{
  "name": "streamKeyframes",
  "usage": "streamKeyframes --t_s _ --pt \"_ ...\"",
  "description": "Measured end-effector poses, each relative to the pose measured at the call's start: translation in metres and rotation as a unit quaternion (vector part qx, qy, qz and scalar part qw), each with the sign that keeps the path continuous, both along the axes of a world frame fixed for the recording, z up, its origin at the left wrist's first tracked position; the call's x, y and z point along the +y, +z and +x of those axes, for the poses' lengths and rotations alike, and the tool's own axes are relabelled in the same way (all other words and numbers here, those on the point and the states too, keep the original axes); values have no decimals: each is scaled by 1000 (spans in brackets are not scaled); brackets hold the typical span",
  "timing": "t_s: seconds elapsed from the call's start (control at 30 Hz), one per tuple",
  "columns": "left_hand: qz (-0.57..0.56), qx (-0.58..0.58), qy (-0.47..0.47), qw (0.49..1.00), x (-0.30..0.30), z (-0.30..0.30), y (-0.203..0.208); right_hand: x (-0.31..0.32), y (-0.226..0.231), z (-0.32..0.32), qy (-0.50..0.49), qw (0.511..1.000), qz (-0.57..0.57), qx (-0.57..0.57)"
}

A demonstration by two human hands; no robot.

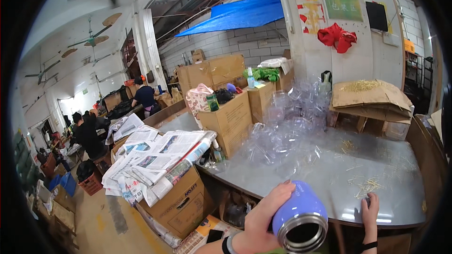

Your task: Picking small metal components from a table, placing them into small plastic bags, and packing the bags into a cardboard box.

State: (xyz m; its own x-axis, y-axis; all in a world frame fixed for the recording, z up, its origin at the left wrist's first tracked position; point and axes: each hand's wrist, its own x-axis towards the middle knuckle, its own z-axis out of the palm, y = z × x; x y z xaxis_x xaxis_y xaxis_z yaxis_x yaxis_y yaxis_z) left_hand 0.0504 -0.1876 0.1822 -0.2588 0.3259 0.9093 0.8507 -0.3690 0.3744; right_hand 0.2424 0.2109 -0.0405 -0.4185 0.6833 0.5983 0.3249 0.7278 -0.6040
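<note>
Bottle (301, 201), blue-violet with a steel rim (301, 218), held in the left hand (261, 220) just in front of the near edge of the tabletop (391, 160). Tilted, with open mouth toward the camera. Located to the right of the palm, with fingers (285, 189) curled over the upper left side and pressed against the wall; remaining fingertips hidden behind the body.

Right of the bottle and well apart from it: right hand (370, 212), at the near edge of the tabletop. Something small and dark at the fingertips; cannot tell whether pinched or merely touched. Just beyond: loose yellow strips (368, 186).

Farther back on the tabletop: heap of clear plastic pieces (294, 131), flanked by cardboard boxes (229, 123) at left and folded brown cardboard (372, 99) at right. Left of the tabletop: newspapers (162, 157) spread over a carton (181, 211).
</note>
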Motion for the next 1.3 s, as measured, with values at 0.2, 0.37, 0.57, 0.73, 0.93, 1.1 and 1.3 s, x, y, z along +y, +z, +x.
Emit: streamKeyframes --t_s 0.2,0.37,0.57,0.73,0.93,1.1,1.3 --pt "14 140 -19 990 -21 -6 25 0 4 4 6 1000 -21 -1" --pt "58 205 -37 976 -24 -9 37 6 -3 4 -8 1000 -13 10" --pt "5 252 52 966 -50 12 62 5 -5 3 -17 999 42 6" --pt "76 339 10 938 -50 -13 63 4 -2 0 -17 999 30 4" --pt "81 378 -12 922 -57 -9 91 10 -12 -1 -22 999 35 17" --pt "80 394 3 916 -67 0 105 15 -18 -2 -30 998 45 15" --pt "109 421 -24 900 -65 -10 111 28 -30 -3 -34 998 58 16"
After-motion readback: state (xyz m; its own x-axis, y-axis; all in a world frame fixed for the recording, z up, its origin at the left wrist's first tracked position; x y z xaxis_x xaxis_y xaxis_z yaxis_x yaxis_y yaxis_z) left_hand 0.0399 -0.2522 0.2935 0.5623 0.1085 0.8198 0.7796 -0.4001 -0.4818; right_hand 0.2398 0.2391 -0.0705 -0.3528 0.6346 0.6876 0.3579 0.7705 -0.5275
